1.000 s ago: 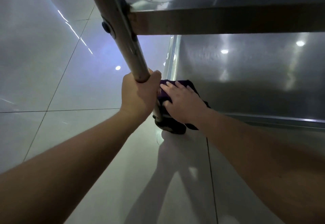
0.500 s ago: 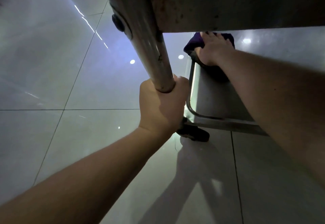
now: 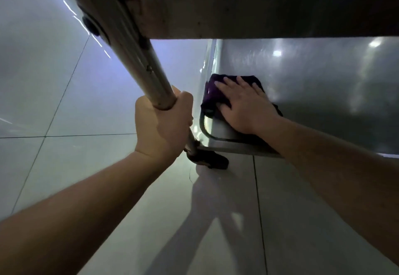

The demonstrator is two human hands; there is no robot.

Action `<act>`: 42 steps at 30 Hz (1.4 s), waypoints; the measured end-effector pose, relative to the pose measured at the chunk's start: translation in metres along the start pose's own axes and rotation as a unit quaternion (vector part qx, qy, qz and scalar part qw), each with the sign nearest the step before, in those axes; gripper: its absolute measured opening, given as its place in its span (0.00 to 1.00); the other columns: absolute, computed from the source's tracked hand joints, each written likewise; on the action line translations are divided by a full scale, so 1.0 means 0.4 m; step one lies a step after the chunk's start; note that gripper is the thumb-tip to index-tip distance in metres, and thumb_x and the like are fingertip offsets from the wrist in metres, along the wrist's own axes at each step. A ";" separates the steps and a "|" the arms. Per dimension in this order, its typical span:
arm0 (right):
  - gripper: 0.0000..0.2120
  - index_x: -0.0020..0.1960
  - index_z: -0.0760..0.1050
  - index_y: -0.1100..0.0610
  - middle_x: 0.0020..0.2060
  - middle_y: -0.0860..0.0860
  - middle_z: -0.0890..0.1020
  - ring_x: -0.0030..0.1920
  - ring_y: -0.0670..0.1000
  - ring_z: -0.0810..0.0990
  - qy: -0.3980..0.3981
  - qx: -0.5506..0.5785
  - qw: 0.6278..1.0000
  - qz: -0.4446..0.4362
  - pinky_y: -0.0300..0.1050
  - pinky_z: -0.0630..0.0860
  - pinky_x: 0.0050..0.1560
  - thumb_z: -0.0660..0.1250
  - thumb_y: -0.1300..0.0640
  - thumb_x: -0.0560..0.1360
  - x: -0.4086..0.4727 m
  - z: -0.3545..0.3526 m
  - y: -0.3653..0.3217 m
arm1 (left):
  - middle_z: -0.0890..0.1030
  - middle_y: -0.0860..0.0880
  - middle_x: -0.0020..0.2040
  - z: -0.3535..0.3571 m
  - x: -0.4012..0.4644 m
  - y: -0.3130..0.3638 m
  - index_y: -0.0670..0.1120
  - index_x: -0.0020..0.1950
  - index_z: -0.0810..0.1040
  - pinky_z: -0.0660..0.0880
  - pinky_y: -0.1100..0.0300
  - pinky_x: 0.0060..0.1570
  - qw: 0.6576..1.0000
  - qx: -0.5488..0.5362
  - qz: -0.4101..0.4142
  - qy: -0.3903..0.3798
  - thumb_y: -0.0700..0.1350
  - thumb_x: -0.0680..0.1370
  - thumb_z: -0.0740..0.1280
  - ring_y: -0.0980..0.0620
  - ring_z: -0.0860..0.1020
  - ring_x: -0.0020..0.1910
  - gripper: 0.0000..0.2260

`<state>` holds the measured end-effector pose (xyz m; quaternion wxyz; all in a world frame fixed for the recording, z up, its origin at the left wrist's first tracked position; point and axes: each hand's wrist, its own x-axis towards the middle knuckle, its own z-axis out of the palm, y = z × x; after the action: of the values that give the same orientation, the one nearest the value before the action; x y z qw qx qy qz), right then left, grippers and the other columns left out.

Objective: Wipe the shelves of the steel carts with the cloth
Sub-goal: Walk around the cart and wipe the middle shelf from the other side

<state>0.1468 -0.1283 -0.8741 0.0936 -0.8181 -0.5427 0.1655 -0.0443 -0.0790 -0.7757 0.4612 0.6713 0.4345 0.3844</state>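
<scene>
The right hand [image 3: 244,106] lay flat, palm down, its fingers [image 3: 226,82] straight and a little spread, pressing a dark purple cloth [image 3: 212,93] onto the lower shelf [image 3: 313,84] of the steel cart. The cloth sat near the shelf's front left corner, just beside the raised rim [image 3: 204,123] that curved round that corner, and bunched folds of it showed past the fingertips and at the far side of the wrist. The left hand [image 3: 164,123] was wrapped tight round the cart's upright post [image 3: 138,59], fingers and thumb curled fully about the tube, gripping it a little above the lower shelf. The post slanted up and to the left to meet the edge of the upper shelf [image 3: 259,15], which spanned the top of the view and overhung the lower one. A dark round fitting [image 3: 91,25] sat on the post near that joint. Below the left hand, at the foot of the post, a black caster [image 3: 210,160] rested on the floor [image 3: 64,145] of large pale glossy tiles. Ceiling lights were mirrored as bright spots on the lower shelf, and the shadow of the arms fell across the tiles in front of the cart.
</scene>
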 end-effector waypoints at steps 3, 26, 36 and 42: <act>0.30 0.82 0.53 0.44 0.82 0.47 0.57 0.82 0.55 0.53 0.057 0.009 0.987 0.148 0.63 0.49 0.80 0.53 0.42 0.81 -0.018 -0.066 0.185 | 0.72 0.39 0.27 -0.001 -0.003 -0.003 0.35 0.31 0.70 0.76 0.53 0.36 1.000 -0.002 -0.003 -0.004 0.40 0.72 0.64 0.46 0.75 0.29 0.12; 0.30 0.83 0.51 0.42 0.83 0.42 0.54 0.82 0.50 0.50 0.003 0.033 0.999 -0.006 0.55 0.45 0.81 0.53 0.45 0.82 -0.118 0.047 -0.103 | 0.73 0.38 0.30 0.001 -0.016 0.018 0.29 0.37 0.70 0.73 0.61 0.32 1.000 0.010 -0.008 -0.012 0.38 0.74 0.63 0.47 0.74 0.30 0.12; 0.35 0.84 0.50 0.47 0.83 0.48 0.53 0.82 0.56 0.51 0.088 0.049 0.928 0.358 0.60 0.49 0.81 0.48 0.39 0.78 -0.445 -0.126 0.510 | 0.73 0.35 0.31 0.003 -0.036 0.024 0.29 0.37 0.70 0.75 0.64 0.34 1.000 -0.008 0.005 -0.001 0.36 0.74 0.61 0.45 0.75 0.32 0.10; 0.31 0.84 0.49 0.50 0.83 0.50 0.51 0.83 0.57 0.46 0.116 0.081 0.883 0.448 0.61 0.45 0.80 0.51 0.45 0.83 -0.408 -0.183 0.597 | 0.70 0.48 0.23 0.008 -0.036 0.019 0.41 0.29 0.68 0.78 0.53 0.40 1.000 -0.009 -0.001 -0.002 0.37 0.73 0.61 0.45 0.74 0.31 0.12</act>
<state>0.3205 -0.3701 -0.8581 0.1378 -0.9769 -0.0880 0.1376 -0.0445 -0.0950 -0.7710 0.4688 0.6674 0.4308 0.3864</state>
